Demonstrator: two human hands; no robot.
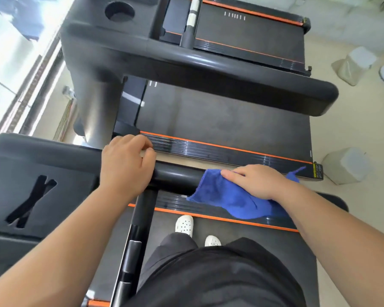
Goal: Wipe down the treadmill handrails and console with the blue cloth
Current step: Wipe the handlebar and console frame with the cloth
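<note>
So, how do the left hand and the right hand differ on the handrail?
The left hand curls its fingers over the bare handrail; the right hand lies flatter. The left hand touches the rail directly; the right hand presses the blue cloth onto it. Both rest on the same handrail.

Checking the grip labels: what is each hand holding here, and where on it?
The left hand grips the handrail beside the console. The right hand grips nothing; it presses flat on the blue cloth where it drapes over that rail.
</note>
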